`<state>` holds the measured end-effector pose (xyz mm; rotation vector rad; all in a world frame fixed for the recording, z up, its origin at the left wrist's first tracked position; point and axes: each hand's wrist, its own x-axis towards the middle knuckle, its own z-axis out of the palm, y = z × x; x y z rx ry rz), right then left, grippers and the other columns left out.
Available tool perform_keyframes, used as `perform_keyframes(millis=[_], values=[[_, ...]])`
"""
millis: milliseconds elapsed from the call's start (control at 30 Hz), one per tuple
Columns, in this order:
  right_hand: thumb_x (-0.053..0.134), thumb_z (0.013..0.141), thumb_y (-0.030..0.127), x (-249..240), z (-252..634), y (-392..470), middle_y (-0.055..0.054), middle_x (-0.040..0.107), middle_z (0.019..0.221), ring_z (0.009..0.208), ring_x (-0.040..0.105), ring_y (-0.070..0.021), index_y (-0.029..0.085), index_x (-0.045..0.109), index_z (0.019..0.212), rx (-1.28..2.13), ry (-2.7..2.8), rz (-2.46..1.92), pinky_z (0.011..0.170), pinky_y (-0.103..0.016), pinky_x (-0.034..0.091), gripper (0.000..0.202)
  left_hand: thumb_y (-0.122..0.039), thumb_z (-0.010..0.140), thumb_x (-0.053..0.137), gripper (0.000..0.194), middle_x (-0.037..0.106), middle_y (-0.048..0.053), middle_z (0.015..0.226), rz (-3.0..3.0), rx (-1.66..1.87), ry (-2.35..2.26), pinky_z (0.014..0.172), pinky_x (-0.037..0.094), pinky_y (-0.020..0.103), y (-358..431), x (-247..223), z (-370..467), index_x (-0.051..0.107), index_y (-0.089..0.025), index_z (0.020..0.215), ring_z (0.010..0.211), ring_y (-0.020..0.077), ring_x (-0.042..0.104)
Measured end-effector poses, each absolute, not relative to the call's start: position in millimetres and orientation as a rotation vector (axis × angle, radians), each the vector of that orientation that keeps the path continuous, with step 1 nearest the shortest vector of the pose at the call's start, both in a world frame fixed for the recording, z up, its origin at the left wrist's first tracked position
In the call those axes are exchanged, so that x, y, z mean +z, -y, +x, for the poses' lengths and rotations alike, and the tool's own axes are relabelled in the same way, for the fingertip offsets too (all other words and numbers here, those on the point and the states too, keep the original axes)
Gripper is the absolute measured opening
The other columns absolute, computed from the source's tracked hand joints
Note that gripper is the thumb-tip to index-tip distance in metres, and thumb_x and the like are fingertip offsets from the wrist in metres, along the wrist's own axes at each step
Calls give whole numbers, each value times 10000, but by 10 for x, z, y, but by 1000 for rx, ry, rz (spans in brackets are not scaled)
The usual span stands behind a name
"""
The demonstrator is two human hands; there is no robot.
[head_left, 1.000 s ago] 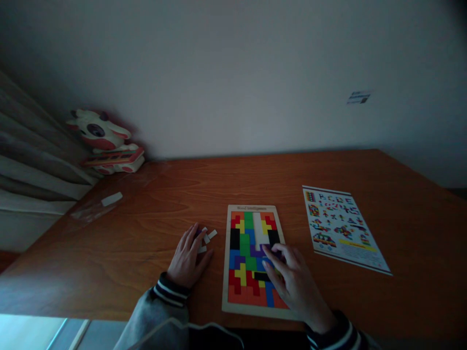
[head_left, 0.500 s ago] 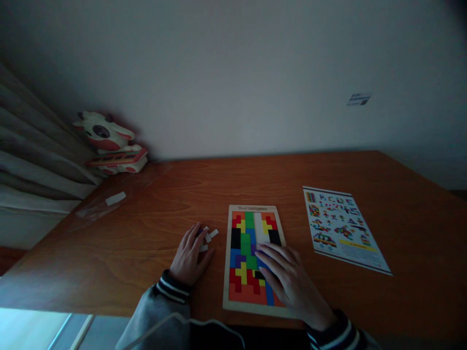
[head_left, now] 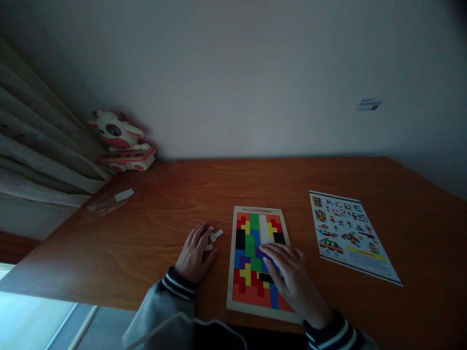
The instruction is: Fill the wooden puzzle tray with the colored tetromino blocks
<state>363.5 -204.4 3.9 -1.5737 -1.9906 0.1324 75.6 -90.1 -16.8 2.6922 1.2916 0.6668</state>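
Note:
A wooden block puzzle board (head_left: pixel 231 272) lies on the table, filled largely with red, yellow, green, blue, black, purple and orange pieces. A pale bare strip shows in its upper middle. My right hand (head_left: pixel 292 272) rests over the board's right side, fingers stretched out and thumb apart, fingertips touching near a purple piece (head_left: pixel 259 253). It covers some pieces. Left of the board, my left hand (head_left: pixel 193 255) lies palm down on the table with fingers spread. Small pale pieces (head_left: pixel 213 237) sit beside its fingertips, some partly hidden beneath them.
A printed sheet of colourful block figures (head_left: pixel 352 233) lies right of the board. At the back left stand a cow-shaped toy (head_left: pixel 124 141) and clear plastic wrapping with a white label (head_left: pixel 124 195). A pale cable (head_left: pixel 182 316) crosses in front of me.
The whole view has shifted slightly, moving things rightward. My right hand has drawn back a little, uncovering more of a black piece on the board. My left hand stays by the pale pieces.

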Motion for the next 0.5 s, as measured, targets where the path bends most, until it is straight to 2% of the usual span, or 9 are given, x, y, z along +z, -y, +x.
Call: perform_keyframes(millis=[200,367,500], values=[[623,916,298,-3,3763,2224,-38,709,1042,1003,651,-219,287,676,1085,145,1962,-1427,871,-393,528,178,-376,933,569,508,511,150,1410,2614,768,-1237,1077,471,497,860,-98,685,440,-185,1386,1326,291,483],[703,851,393,-94,3944,2341,-54,674,1087,1019,649,-232,310,694,1093,140,1960,-1462,851,-389,570,256,-386,914,605,576,543,139,1399,2598,761,-1171,1082,468,497,811,-82,600,416,-182,1418,1315,284,502],[687,864,401,-140,3990,2359,-50,670,1082,1011,657,-233,334,718,1066,147,1980,-1462,840,-392,582,216,-321,943,568,457,589,121,1357,2632,772,-1107,1070,485,485,801,-108,596,489,-194,1376,1306,272,516]])
